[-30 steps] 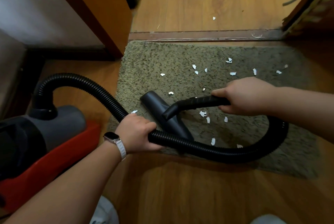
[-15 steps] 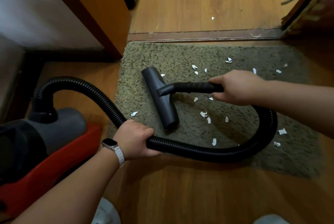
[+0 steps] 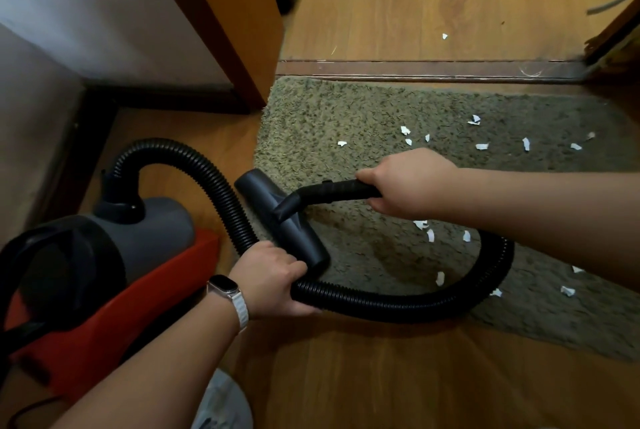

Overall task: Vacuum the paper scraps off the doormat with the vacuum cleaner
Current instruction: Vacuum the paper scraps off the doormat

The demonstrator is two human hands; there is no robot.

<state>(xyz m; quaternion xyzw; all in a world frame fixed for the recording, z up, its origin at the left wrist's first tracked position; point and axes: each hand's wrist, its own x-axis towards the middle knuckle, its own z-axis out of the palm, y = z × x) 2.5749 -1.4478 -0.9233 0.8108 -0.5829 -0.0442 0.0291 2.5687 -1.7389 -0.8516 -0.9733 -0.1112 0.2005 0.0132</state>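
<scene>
The right hand (image 3: 412,182) grips the wand (image 3: 332,190), the left hand (image 3: 273,276) the hose (image 3: 381,304); the nozzle (image 3: 263,193) rests on the doormat's (image 3: 346,110) left part. Most paper scraps (image 3: 430,234) still lie uncollected.

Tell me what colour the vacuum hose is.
The hose is black and ribbed, seen best in the head view.

White paper scraps (image 3: 430,235) dot a speckled olive doormat (image 3: 346,117); black ribbed hose (image 3: 381,302), red-and-grey vacuum cleaner (image 3: 145,255).

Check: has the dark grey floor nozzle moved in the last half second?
Yes. The dark grey nozzle slid toward the person, to the left edge of the shaggy olive doormat.
</scene>
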